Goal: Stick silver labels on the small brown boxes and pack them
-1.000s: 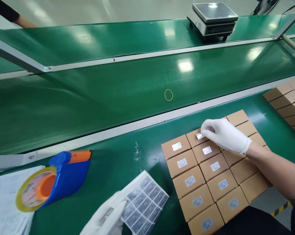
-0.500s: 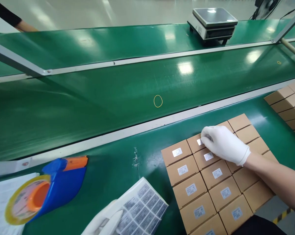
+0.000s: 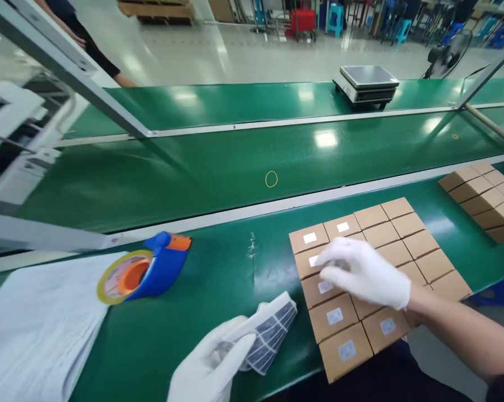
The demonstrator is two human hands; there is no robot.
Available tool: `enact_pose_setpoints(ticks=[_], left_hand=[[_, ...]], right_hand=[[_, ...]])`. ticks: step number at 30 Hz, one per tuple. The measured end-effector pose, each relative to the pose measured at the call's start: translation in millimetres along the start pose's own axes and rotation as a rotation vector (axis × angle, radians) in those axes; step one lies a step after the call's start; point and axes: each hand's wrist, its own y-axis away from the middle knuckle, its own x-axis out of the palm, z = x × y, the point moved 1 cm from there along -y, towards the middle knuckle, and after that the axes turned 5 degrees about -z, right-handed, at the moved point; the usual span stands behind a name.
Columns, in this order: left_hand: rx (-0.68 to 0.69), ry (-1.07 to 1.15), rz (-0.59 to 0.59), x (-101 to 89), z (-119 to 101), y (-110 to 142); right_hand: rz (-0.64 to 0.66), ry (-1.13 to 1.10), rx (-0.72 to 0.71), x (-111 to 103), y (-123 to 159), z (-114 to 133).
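Observation:
My left hand (image 3: 214, 357), in a white glove, is closed on a bent sheet of printed labels (image 3: 272, 335) at the bottom middle. My right hand (image 3: 364, 273), also gloved in white, hovers over a block of brown cardboard boxes (image 3: 377, 234). Its thumb and fingers are parted, and no label shows between them. White labels (image 3: 335, 316) are stuck on the boxes of the left column and on some in the second column. Boxes further right show bare tops. Part of the second column is hidden by the right hand.
A blue tape dispenser (image 3: 163, 268) stands beside white papers (image 3: 38, 312) on the left. More boxes (image 3: 486, 195) are at the right. Past the green belt (image 3: 218, 167), with a rubber band (image 3: 271, 179) on it, sits a scale (image 3: 366, 84). Another person's arm (image 3: 105, 61) shows at the upper left.
My right hand has come away from a label on the back row, moving left and toward me. The label sheet is now bent in my left hand. The view has tilted up.

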Motion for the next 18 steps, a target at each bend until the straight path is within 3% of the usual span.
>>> enact_pose_setpoints(ticks=[3,5,8,11,14,18], left_hand=[[0.142,0.007,0.047,2.4,-13,29],[0.234,0.008,0.049,2.0,-19,45],[0.283,0.076,-0.024,1.1,-15,56],[0.345,0.131,-0.067,-0.7,-1,56],[0.411,0.115,-0.014,-5.3,10,54],[0.530,0.033,0.006,-13.0,8,59]], right_hand=[[0.122,-0.190,-0.200,39,3,29],[0.180,-0.220,-0.161,55,1,40],[0.169,-0.141,-0.101,65,0,49],[0.176,-0.043,-0.235,70,2,56],[0.242,-0.012,-0.292,77,7,59],[0.277,0.009,-0.193,87,13,59]])
